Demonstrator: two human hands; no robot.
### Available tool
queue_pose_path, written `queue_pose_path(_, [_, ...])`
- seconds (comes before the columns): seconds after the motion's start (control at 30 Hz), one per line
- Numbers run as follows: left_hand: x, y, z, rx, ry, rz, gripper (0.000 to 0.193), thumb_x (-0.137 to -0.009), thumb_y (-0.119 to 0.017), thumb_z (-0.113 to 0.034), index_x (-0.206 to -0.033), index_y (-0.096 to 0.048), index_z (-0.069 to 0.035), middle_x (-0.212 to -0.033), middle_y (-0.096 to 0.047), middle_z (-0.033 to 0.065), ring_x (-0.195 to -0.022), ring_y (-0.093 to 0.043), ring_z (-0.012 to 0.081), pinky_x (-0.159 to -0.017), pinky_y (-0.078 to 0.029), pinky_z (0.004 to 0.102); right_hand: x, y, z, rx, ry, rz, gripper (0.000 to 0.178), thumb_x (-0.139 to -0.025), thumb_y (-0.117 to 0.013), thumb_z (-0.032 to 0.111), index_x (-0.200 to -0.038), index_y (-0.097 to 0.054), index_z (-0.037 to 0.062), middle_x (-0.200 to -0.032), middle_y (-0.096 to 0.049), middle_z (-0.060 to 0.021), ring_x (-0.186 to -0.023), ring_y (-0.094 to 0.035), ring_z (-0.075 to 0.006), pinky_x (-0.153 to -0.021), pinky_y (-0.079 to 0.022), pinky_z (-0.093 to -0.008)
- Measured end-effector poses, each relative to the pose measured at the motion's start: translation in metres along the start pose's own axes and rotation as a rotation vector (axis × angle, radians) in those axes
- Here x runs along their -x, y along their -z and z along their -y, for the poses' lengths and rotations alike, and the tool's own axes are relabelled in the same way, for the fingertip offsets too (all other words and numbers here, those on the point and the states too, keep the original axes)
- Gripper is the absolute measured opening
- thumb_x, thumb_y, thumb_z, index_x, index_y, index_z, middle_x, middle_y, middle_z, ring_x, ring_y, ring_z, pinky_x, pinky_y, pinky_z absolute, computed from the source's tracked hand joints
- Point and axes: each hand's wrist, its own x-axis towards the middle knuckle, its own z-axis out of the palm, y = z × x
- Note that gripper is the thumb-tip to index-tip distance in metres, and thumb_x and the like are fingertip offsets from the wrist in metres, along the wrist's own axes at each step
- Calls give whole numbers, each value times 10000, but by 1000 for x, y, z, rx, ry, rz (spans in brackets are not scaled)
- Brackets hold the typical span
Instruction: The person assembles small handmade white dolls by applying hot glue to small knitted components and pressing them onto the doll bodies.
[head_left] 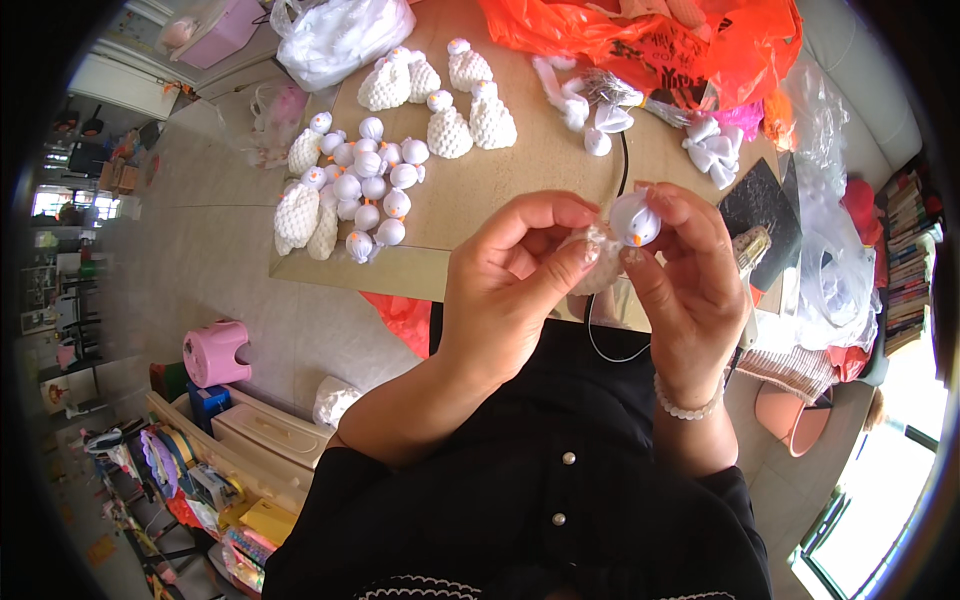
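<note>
Head view: a person in a black top works above a light wooden table [520,190].
Right hand [680,270]: fingers pinched shut on a small round white head piece with an orange beak [635,222].
Left hand [520,280]: thumb and forefinger closed on a cream crocheted body piece [598,262], which touches the head from just below.
Step in hand: it looks like the head is being seated onto the body; the next move would call for a firm, aligned press while both pinches hold.
Beyond the grip: roughly fifteen loose white heads [365,185] in a cluster, about eight crocheted bodies [470,115], some already topped with heads; exact counts are hard to tell.
Farther off: an orange plastic bag [650,40].
</note>
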Motion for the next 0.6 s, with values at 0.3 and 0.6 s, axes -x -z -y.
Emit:
queue_pose_path(0.3, [1, 2, 7, 64, -116, -65, 361, -819, -651, 72, -1139, -500, -1, -998, -587, 93, -887, -591, 119, -787, -504, 250, 3, -1, 1, 19, 26, 20, 366, -731, -651, -125, -1082, -606, -30, -1112, -582, -124, -783, -559, -137, -702, -468, -248])
queue_pose_path(0.6, [1, 1, 10, -55, -163, -72, 122, -806, -646, 105, -919, -638, 63, -1053, -519, 84, -871, -575, 115, -783, -510, 240, 2, -1, 4, 90, 61, 51, 370, -711, -668, -118, -1064, -615, -22, -1071, -597, -123, -789, -576, -156, -694, -481, -262])
